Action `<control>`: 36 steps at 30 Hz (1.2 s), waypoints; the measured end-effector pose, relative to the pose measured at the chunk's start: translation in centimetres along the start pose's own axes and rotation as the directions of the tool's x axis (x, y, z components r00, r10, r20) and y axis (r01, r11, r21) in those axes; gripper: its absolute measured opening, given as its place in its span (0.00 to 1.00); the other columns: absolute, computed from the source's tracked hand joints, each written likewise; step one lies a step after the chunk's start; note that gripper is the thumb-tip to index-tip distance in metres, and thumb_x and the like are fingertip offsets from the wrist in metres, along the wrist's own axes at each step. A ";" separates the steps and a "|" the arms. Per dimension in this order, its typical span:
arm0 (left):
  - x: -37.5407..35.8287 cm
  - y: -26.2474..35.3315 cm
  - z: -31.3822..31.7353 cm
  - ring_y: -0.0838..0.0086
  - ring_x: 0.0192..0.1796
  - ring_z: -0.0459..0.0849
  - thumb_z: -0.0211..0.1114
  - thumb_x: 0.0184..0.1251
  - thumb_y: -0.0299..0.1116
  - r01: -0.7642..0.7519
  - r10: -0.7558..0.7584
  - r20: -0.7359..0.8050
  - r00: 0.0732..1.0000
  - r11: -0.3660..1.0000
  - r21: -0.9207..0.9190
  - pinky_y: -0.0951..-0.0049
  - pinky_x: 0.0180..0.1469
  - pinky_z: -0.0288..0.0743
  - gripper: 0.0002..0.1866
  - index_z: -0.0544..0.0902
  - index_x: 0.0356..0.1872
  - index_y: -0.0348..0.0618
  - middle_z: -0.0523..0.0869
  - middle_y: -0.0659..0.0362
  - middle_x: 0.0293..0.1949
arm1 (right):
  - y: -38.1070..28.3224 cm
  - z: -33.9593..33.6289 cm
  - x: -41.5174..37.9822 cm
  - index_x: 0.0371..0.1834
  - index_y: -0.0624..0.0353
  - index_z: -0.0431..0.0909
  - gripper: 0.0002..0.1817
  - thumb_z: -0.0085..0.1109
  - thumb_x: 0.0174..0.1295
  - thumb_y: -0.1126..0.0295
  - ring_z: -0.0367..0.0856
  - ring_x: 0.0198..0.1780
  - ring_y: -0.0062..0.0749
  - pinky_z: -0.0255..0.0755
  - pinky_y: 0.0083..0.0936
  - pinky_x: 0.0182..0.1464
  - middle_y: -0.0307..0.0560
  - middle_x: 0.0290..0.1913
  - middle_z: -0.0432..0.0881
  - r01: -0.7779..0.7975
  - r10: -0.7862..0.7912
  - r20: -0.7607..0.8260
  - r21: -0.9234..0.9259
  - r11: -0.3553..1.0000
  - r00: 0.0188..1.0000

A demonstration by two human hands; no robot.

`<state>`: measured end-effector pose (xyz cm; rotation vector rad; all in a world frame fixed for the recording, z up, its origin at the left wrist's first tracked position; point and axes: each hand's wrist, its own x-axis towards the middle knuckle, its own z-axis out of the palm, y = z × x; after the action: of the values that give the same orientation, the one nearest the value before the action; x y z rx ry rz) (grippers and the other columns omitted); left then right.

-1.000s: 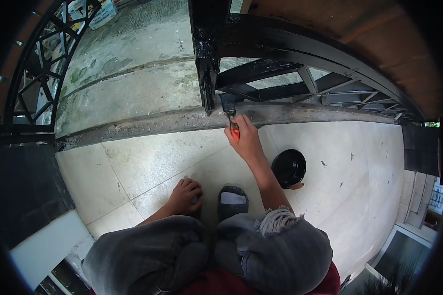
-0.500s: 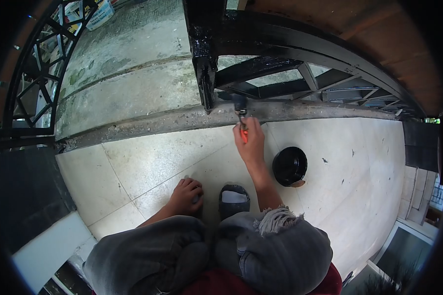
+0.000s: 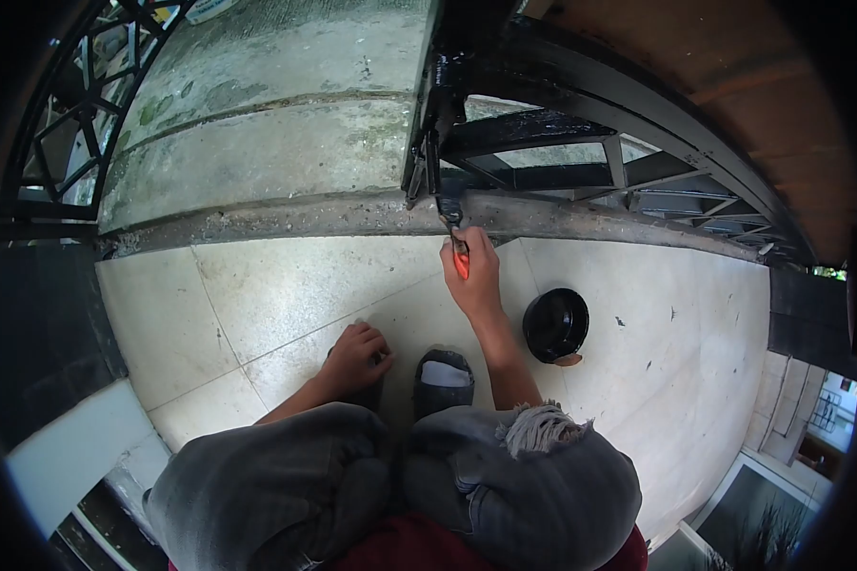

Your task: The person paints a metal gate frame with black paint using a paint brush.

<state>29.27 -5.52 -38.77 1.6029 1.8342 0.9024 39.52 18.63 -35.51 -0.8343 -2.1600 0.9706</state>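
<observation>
My right hand [image 3: 473, 276] is closed around the orange handle of a paintbrush [image 3: 450, 211]. Black paint covers the brush head, which is against or very near the foot of a black metal gate [image 3: 431, 167]; exact contact is hard to make out. Wet-looking black paint shines on the gate's upright. Over my left foot hangs my left hand [image 3: 357, 357], its fingers curled in; whatever they hold, if anything, is hidden. Right of my right forearm, a round black paint container [image 3: 555, 325] stands on the tiles with a brown piece [image 3: 568, 361] at its lower rim.
Pale floor tiles [image 3: 657, 324] lie under me, bordered by a rough concrete sill [image 3: 286, 221]. Beyond it is a stained concrete slab [image 3: 286, 152]. Another black lattice gate [image 3: 71, 133] stands at far left. My sandalled right foot [image 3: 444, 376] is between my arms.
The view has shifted, with the gate now further right in it. The brush has moved left relative to the gate, closer to the foot of the upright. My left hand stays by my left foot.
</observation>
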 end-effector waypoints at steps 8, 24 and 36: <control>9.8 9.8 -10.7 0.69 0.33 0.78 0.70 0.69 0.28 0.003 0.193 0.172 0.966 0.658 -0.753 0.70 0.40 0.69 0.13 0.76 0.25 0.36 0.79 0.57 0.26 | 1.3 -0.5 -0.4 0.43 0.66 0.74 0.08 0.60 0.67 0.74 0.77 0.35 0.51 0.72 0.38 0.38 0.57 0.36 0.75 -0.018 0.012 -0.029 -0.223 0.975 0.999; 9.3 18.3 -7.9 0.43 0.67 0.75 0.51 0.82 0.33 -0.357 0.769 -0.580 0.269 -0.479 -0.802 0.47 0.66 0.72 0.16 0.83 0.55 0.32 0.81 0.42 0.60 | 0.3 0.9 0.2 0.40 0.67 0.73 0.09 0.62 0.68 0.72 0.74 0.29 0.24 0.72 0.23 0.37 0.46 0.28 0.78 -0.154 0.120 -0.181 -0.186 0.970 0.976; 11.1 17.9 -9.1 0.43 0.73 0.68 0.46 0.81 0.27 -0.723 0.872 -0.488 -0.046 -0.366 -0.586 0.44 0.71 0.63 0.18 0.78 0.63 0.32 0.74 0.41 0.68 | 0.4 1.1 1.3 0.41 0.66 0.73 0.08 0.61 0.67 0.74 0.79 0.33 0.39 0.72 0.33 0.39 0.50 0.30 0.78 -0.190 0.142 -0.212 -0.225 0.956 0.967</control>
<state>31.89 5.49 -18.78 2.0481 -0.5827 1.6751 38.04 19.37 -36.01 -1.1949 -2.0890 0.6768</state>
